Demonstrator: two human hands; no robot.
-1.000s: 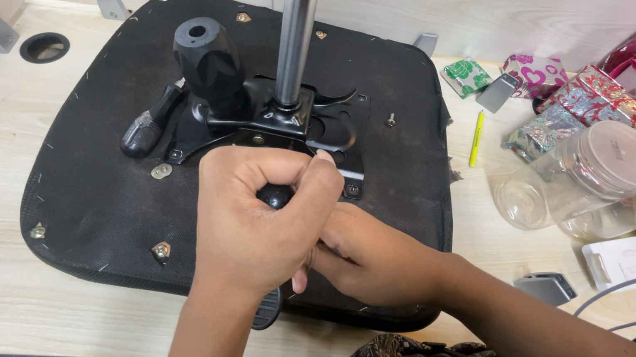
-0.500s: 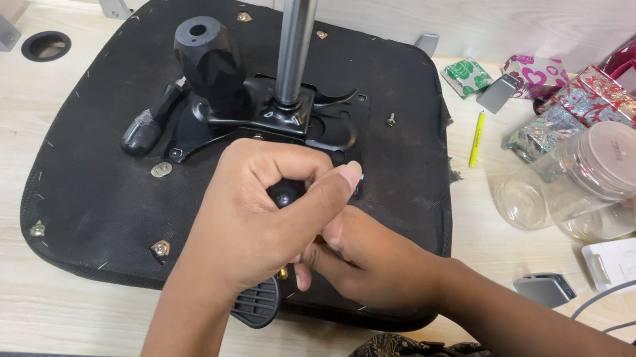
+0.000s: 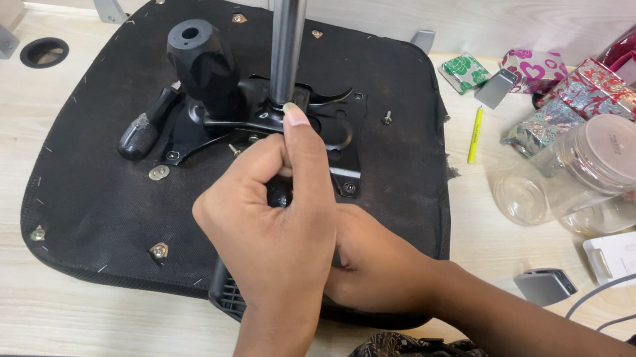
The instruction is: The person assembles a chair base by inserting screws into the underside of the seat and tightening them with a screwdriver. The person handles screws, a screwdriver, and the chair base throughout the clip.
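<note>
Pressure is applied by the left hand (image 3: 275,227), fisted round a hidden tool, steadied beneath by the right hand (image 3: 377,266); beyond, the mechanism plate (image 3: 331,122) is bolted on the upturned seat (image 3: 99,177).

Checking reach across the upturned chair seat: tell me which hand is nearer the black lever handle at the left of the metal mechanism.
Left. The left hand is fisted at the mechanism plate, just right of and below the black lever handle. The right hand sits tucked behind it, farther toward the seat's near edge.
</note>
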